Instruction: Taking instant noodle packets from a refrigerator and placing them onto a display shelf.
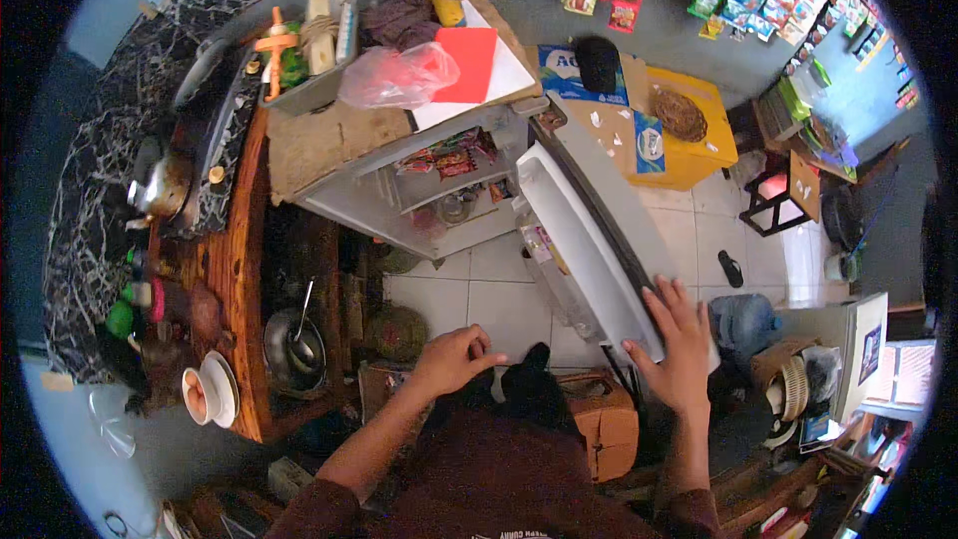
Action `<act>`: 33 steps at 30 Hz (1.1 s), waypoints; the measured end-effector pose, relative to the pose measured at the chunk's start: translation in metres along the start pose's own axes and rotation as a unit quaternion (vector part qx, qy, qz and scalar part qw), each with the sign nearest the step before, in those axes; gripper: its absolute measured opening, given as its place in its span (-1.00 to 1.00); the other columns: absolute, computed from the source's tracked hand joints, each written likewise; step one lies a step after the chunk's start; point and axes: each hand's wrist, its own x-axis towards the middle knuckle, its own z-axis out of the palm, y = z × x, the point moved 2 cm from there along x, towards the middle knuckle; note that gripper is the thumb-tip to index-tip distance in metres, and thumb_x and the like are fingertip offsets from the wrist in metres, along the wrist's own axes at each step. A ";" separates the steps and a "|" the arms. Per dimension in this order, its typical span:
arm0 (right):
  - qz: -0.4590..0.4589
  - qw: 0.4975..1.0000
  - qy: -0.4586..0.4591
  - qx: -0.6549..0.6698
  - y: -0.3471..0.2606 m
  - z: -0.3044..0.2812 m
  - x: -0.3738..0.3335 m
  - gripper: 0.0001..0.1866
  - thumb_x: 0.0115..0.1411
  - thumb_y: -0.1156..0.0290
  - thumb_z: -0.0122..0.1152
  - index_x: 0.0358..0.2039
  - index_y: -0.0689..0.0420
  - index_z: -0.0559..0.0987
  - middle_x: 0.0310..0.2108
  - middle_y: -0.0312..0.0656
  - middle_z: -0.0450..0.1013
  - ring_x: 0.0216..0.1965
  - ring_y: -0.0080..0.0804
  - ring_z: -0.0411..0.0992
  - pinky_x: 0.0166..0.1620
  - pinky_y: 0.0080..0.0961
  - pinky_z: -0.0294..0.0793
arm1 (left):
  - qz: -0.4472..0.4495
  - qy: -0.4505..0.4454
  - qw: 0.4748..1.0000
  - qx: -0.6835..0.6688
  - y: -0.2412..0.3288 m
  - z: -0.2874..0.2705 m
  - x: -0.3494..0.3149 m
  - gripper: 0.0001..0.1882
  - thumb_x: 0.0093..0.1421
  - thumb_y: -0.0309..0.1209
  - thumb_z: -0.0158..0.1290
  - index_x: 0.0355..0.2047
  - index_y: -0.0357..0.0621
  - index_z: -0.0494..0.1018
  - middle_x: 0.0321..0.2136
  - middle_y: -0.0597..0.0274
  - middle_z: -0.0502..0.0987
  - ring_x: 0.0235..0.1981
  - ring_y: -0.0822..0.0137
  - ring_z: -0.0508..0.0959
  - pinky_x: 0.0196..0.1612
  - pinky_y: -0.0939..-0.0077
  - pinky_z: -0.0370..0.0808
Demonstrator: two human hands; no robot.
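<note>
A small grey refrigerator [364, 190] stands ahead of me with its door [591, 230] swung out to the right. Red and brown packets [454, 158] and a clear round container [454, 208] are inside it. Bottles [549, 265] line the door's inner shelf. My right hand [679, 339] rests against the near end of the door, its fingers spread and the thumb toward the inner side. In front of my body hangs my left hand [461, 359], fingers curled in toward the thumb, with nothing visible in it. It touches nothing that I can see.
A pink plastic bag [399, 77] and a red sheet [467, 62] lie above the refrigerator. On the left, a wooden table [235, 289] holds a bowl of eggs [197, 396]; a metal wok [294, 349] is beside it. An orange-brown box [604, 429] and blue water jug [743, 321] stand nearby.
</note>
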 end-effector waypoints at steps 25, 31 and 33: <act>-0.045 0.878 0.171 0.444 -0.016 0.389 0.098 -0.83 0.05 0.50 0.34 -0.33 0.18 0.55 0.08 0.12 0.38 0.19 0.15 0.31 0.24 0.03 0.24 | -0.028 0.326 0.921 -0.212 -0.366 -0.003 0.410 -0.46 0.19 -0.02 0.20 -0.08 -0.21 0.38 -0.29 0.11 0.60 -0.27 0.27 0.61 -0.20 0.36 0.54; -0.003 0.891 0.084 0.446 -0.013 0.424 0.114 -0.83 0.05 0.57 0.32 -0.30 0.20 0.58 0.06 0.13 0.41 0.17 0.06 0.35 0.19 -0.12 0.33 | 0.062 0.428 0.900 -0.047 -0.411 -0.063 0.461 -0.46 0.16 -0.18 0.26 0.00 -0.23 0.33 -0.21 -0.04 0.58 -0.16 0.17 0.61 -0.07 0.30 0.50; -0.023 0.905 0.060 0.420 -0.006 0.430 0.124 -0.81 0.04 0.56 0.34 -0.29 0.21 0.58 0.08 0.12 0.40 0.15 0.03 0.36 0.17 -0.16 0.34 | 0.175 0.479 0.860 0.004 -0.411 -0.090 0.466 -0.44 0.14 -0.24 0.27 0.05 -0.21 0.32 -0.09 -0.13 0.51 -0.10 0.05 0.57 -0.02 0.23 0.48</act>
